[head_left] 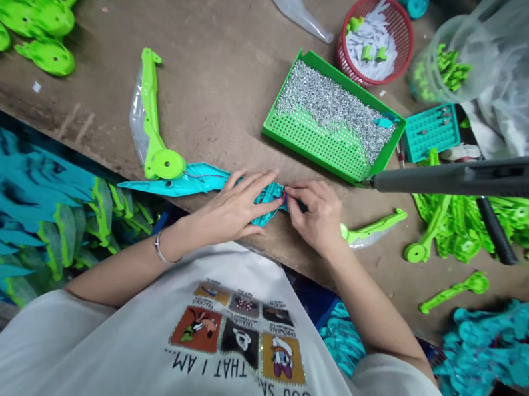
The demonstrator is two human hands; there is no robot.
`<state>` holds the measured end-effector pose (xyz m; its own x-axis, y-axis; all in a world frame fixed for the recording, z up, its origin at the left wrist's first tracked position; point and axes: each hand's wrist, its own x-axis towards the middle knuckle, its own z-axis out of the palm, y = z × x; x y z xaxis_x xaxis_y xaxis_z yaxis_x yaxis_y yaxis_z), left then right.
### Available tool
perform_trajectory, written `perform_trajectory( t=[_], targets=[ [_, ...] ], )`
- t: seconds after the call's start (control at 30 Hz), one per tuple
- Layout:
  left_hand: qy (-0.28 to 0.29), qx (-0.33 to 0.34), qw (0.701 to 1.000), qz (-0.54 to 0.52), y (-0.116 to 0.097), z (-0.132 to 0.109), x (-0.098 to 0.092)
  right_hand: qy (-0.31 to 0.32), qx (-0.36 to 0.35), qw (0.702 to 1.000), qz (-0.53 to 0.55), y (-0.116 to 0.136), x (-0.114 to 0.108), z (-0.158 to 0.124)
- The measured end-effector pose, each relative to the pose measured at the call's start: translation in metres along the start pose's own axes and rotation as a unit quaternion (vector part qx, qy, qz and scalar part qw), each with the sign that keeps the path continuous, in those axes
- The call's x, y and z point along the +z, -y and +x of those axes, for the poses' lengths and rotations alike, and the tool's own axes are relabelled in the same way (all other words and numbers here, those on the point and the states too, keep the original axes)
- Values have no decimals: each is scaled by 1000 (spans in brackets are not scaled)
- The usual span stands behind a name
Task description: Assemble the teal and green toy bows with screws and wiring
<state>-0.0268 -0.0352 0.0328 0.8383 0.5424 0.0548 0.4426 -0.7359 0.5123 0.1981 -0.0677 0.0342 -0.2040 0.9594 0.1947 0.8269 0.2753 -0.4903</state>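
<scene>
A long blue plastic shell (199, 180) lies along the table's front edge, its inner side facing up. A thin dark wire runs along its left part. My left hand (236, 203) lies over the ribbed middle of the shell, fingers spread and stretched out, holding it down. At the shell's right end my right hand (315, 213) is closed in a pinch on what looks like a purplish wire; the fingertips hide most of it. A green arm with a clear blade (149, 118) is joined to the shell's left end. Another green arm (376, 227) shows right of my right hand.
Beyond my hands stands a green tray (314, 145) of small screws, with a grey screwdriver (481, 177) reaching in from the right. Behind are a red basket (342, 55) and a clear tub (426, 83). Green parts (518, 227) pile up right; blue parts (2, 215) hang left.
</scene>
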Motion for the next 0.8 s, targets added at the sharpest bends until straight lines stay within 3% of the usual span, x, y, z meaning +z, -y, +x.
perform_trajectory(
  t=[0.07,0.23,0.37,0.57,0.73,0.8],
  targets=[
    [2,-1,1000,0,0,0,0,47,18,998,30,-1,-7,6],
    [-1,-3,1000,-7,0,-1,1,114,172,963,175,-16,-18,33],
    [-4,4,1000,-7,2,-1,1,194,185,932,243,-22,-16,50],
    [-3,8,1000,-1,3,0,1,187,212,927,248,-18,-17,52],
    [4,6,1000,-8,6,5,2,179,229,893,343,-22,-19,41],
    [0,8,1000,-1,7,6,3,163,238,894,344,-22,-18,39]
  ],
)
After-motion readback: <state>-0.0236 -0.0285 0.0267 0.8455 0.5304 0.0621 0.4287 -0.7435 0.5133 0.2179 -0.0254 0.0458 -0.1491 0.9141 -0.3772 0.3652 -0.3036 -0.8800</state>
